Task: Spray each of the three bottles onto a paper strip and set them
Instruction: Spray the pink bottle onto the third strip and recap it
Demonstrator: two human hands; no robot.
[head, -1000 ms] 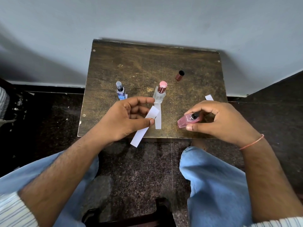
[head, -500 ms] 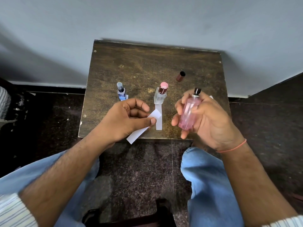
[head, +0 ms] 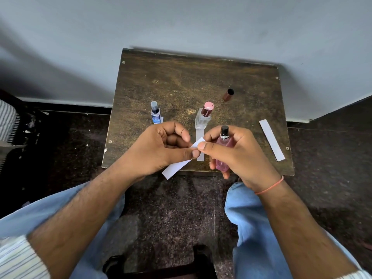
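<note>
Right hand (head: 237, 156) grips the uncapped pink glass bottle (head: 223, 156), left hand (head: 161, 150) pinches the white paper strip (head: 177, 167) beside it; the nozzle, seemingly facing away, could miss.

The left hand (head: 161, 148) hides the middle of its paper strip (head: 175, 168). The right hand (head: 237, 154) covers much of the pink bottle (head: 223, 152). The blue bottle (head: 155, 114) hides most of its strip.
</note>
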